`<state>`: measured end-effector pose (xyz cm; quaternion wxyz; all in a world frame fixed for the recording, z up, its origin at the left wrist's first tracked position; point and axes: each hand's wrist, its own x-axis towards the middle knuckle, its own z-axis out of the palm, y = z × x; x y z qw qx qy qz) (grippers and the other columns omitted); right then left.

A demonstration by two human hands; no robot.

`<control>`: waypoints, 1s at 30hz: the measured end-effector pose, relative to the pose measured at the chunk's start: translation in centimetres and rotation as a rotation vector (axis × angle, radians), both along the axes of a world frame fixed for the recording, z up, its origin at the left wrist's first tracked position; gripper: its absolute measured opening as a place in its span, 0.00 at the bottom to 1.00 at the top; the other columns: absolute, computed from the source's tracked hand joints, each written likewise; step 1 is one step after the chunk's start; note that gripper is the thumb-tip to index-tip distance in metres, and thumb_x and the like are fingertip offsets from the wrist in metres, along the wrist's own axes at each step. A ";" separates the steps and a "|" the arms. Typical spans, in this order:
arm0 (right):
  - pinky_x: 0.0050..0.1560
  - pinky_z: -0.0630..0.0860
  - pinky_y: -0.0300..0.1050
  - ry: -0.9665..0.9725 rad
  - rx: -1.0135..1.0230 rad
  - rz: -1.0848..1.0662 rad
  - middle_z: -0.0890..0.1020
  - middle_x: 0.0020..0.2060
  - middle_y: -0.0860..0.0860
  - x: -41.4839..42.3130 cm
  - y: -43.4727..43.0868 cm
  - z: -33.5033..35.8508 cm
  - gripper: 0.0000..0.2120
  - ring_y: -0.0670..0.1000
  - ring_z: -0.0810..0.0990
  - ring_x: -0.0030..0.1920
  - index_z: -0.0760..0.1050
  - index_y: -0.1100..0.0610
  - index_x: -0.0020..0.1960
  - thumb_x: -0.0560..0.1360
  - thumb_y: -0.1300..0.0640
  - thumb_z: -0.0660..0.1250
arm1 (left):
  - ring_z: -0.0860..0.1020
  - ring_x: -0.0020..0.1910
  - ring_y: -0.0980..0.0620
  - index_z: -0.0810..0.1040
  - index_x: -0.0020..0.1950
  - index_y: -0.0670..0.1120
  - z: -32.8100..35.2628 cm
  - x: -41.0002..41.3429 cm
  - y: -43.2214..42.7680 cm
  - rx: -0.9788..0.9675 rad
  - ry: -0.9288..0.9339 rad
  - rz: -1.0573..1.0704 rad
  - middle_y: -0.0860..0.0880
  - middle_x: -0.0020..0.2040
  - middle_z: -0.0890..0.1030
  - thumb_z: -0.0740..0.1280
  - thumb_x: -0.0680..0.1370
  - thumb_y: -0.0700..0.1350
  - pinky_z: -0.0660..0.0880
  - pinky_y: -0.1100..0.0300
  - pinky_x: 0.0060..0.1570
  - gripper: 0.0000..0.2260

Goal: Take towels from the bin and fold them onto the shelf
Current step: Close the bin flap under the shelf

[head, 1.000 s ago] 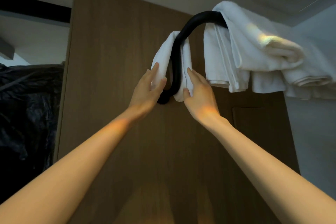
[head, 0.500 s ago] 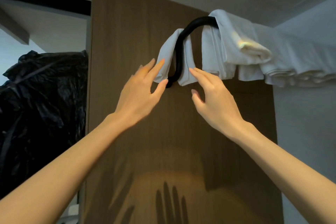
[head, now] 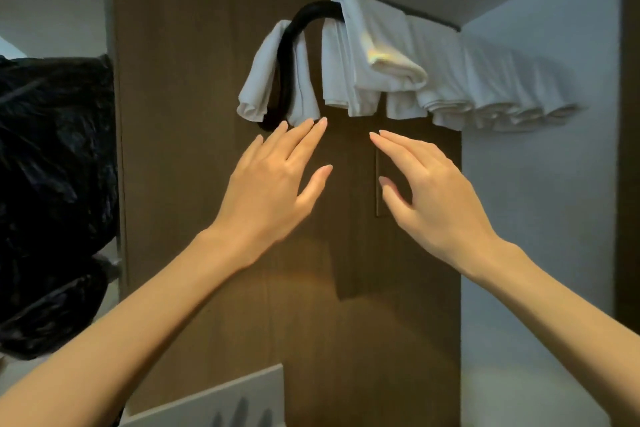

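A small white towel hangs draped over the curved end of a black rack high on a brown wooden wall. To its right, several folded white towels hang in a row along the rack. My left hand is below the small towel with fingers straight, the fingertips just under its lower edge and holding nothing. My right hand is apart from the towels, fingers extended and empty.
A large black plastic bag fills the left side. A grey-white box edge shows at the bottom. The brown wooden panel has a recessed handle behind my right hand. A pale wall stands right.
Both hands have let go of the small towel on the rack's end and have drawn back and down from it. The view has tilted lower.
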<state>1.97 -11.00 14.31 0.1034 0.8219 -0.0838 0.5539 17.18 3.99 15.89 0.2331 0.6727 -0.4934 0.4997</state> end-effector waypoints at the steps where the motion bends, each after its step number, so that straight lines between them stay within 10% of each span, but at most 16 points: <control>1: 0.71 0.63 0.44 0.011 0.002 -0.015 0.70 0.71 0.48 -1.1 -0.8 -0.4 0.25 0.48 0.67 0.72 0.64 0.51 0.75 0.79 0.55 0.63 | 0.61 0.75 0.48 0.57 0.78 0.52 -0.4 -0.8 -0.8 0.014 0.002 0.001 0.51 0.76 0.64 0.52 0.81 0.59 0.60 0.48 0.73 0.27; 17: 0.69 0.60 0.43 0.273 0.127 -0.075 0.69 0.73 0.47 -20.9 -18.3 -8.5 0.25 0.48 0.66 0.72 0.63 0.50 0.76 0.79 0.55 0.63 | 0.61 0.76 0.47 0.59 0.78 0.52 -10.3 -18.3 -18.5 0.085 0.198 0.000 0.50 0.76 0.63 0.56 0.82 0.56 0.57 0.48 0.73 0.24; 30: 0.68 0.59 0.43 0.471 0.277 0.002 0.67 0.74 0.47 -21.3 -27.6 -17.9 0.25 0.50 0.65 0.73 0.63 0.49 0.76 0.80 0.54 0.62 | 0.61 0.76 0.47 0.59 0.78 0.52 -18.6 -19.6 -26.7 0.216 0.301 0.074 0.51 0.76 0.63 0.55 0.82 0.56 0.56 0.49 0.73 0.24</control>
